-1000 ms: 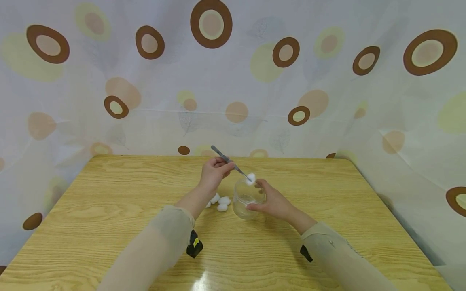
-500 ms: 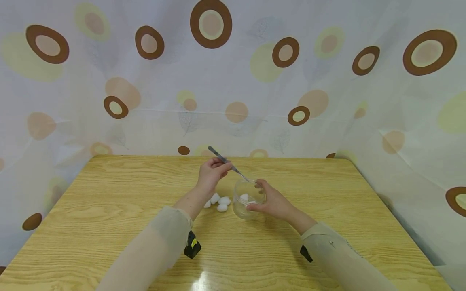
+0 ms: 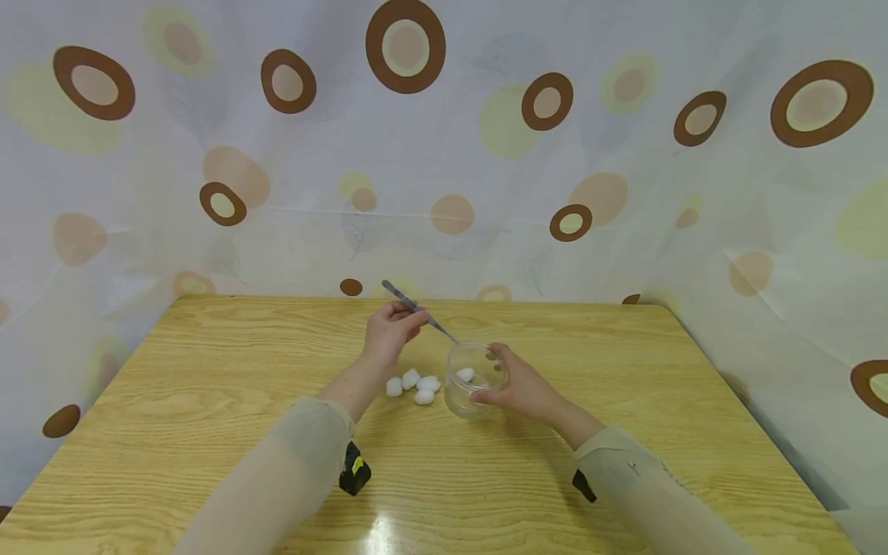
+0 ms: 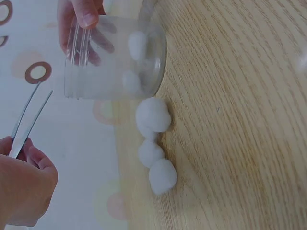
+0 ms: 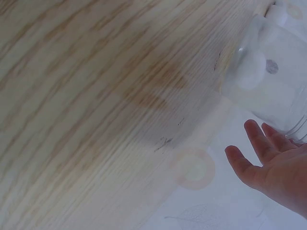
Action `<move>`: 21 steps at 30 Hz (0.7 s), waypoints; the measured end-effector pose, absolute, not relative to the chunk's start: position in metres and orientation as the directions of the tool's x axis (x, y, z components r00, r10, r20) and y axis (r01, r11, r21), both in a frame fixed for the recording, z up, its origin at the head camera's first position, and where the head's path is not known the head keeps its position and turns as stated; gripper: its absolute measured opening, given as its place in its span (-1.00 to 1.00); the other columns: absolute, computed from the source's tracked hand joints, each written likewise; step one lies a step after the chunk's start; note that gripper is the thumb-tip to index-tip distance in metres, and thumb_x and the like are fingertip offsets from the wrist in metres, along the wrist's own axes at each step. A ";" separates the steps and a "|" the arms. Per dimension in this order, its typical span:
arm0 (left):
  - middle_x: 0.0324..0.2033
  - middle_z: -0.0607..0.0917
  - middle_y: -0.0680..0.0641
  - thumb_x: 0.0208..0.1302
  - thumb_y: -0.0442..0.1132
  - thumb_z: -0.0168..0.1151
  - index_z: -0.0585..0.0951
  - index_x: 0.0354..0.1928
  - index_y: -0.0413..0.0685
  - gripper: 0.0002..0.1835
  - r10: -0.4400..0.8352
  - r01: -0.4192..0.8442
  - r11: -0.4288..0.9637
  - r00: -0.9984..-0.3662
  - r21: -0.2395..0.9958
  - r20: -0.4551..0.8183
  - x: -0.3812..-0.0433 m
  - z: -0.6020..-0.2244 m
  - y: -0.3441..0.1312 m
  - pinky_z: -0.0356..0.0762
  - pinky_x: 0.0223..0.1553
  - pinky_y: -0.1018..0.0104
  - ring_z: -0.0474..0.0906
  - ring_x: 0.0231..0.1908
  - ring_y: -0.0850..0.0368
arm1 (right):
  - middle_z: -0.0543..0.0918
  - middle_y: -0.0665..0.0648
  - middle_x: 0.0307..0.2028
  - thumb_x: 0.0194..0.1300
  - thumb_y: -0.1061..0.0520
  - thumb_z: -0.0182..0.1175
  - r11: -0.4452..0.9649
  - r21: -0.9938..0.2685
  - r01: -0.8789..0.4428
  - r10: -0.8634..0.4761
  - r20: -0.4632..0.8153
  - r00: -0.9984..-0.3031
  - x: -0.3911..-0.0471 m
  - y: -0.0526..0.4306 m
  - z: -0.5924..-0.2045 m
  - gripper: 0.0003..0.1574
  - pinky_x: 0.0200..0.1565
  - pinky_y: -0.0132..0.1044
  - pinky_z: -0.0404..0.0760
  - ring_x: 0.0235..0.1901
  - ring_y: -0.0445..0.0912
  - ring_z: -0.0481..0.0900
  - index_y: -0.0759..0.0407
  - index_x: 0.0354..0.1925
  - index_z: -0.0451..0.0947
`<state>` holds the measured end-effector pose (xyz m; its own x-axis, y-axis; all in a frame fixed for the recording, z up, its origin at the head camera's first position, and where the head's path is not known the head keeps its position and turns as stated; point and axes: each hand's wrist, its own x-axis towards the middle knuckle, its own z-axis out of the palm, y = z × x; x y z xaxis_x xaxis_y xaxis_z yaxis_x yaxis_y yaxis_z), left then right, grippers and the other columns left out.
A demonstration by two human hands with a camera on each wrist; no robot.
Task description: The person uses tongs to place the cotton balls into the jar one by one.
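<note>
My left hand [image 3: 387, 333] pinches metal tweezers [image 3: 400, 295], whose tips stand apart with nothing between them in the left wrist view. They point toward the rim of a clear jar [image 3: 459, 401]. My right hand [image 3: 525, 391] steadies this jar on the table, thumb on the near side and fingers on the far side. A white cotton ball [image 3: 465, 375] lies in the jar. The left wrist view shows a second white shape [image 4: 131, 81] through the wall; whether it is inside, I cannot tell. Several cotton balls [image 3: 425, 397] lie on the table left of the jar.
The wooden table [image 3: 229, 385] reaches back to a hanging patterned cloth [image 3: 444, 146], which also runs along the right side. A black wrist device [image 3: 355, 469] sits under the left forearm, and another [image 3: 584, 486] under the right.
A cotton ball held in the tweezers above the jar has dropped into it. My left hand has drawn back leftward with the tweezers. The right hand and jar have stayed put.
</note>
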<state>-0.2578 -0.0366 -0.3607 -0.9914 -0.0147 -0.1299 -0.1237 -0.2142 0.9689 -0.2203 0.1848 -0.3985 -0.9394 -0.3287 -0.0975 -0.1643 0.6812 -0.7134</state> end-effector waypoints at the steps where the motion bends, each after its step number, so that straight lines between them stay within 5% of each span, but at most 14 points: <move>1: -0.33 0.64 0.10 0.20 -0.37 0.20 0.48 -0.06 -0.25 -0.74 -0.016 -0.124 -0.214 -0.991 0.969 -0.131 -0.257 -0.361 -0.038 0.49 0.08 0.25 0.55 -0.36 0.37 | 0.23 0.28 0.34 0.03 -0.23 0.34 0.681 -0.713 -0.169 -0.332 -0.095 -0.939 -0.220 0.185 -0.399 0.22 0.12 0.06 0.47 0.30 0.24 0.24 0.27 0.38 -0.07; 21: -0.32 0.64 0.11 0.22 -0.35 0.19 0.44 0.01 -0.29 -0.67 -0.070 -0.162 -0.174 -0.982 0.971 -0.176 -0.256 -0.377 -0.074 0.45 0.16 0.18 0.56 -0.38 0.42 | 0.25 0.28 0.33 0.06 -0.16 0.35 0.698 -0.694 -0.179 -0.325 -0.084 -0.942 -0.220 0.184 -0.399 0.16 0.16 0.09 0.42 0.29 0.23 0.25 0.28 0.37 -0.05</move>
